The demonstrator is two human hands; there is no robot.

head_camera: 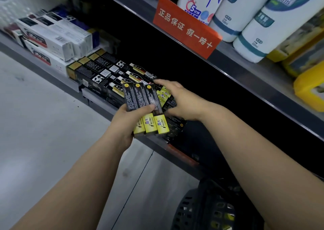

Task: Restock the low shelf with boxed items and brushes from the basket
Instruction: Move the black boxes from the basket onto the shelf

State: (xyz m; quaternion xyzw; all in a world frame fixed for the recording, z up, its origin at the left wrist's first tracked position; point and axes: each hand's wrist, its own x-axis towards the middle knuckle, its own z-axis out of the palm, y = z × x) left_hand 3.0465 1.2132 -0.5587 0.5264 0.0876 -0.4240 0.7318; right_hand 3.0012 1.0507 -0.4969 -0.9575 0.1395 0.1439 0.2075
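1. The black plastic basket (206,210) sits on the floor below the front edge of the low shelf (98,105), under the right forearm. Its contents cannot be made out.
2. The left hand (126,122) grips three black-and-yellow boxes (143,110) side by side. The thumb lies across their faces and the fingers are curled behind. The bundle is held just above the low shelf's front edge, yellow ends toward the person.
3. The right hand (180,101) lies palm down on the stacked black-and-yellow boxes (164,94) already on the low shelf. Its fingers are stretched out, not curled, and the fingertips reach the boxes behind.
4. A row of black boxes (98,71) with gold ends lies on the low shelf, left of the hands.
5. White boxes (52,36) are stacked further left on the low shelf.
6. An orange sign (185,27) hangs from the shelf above the low shelf.
7. White bottles (263,27) and yellow packs (308,85) stand on that upper shelf.
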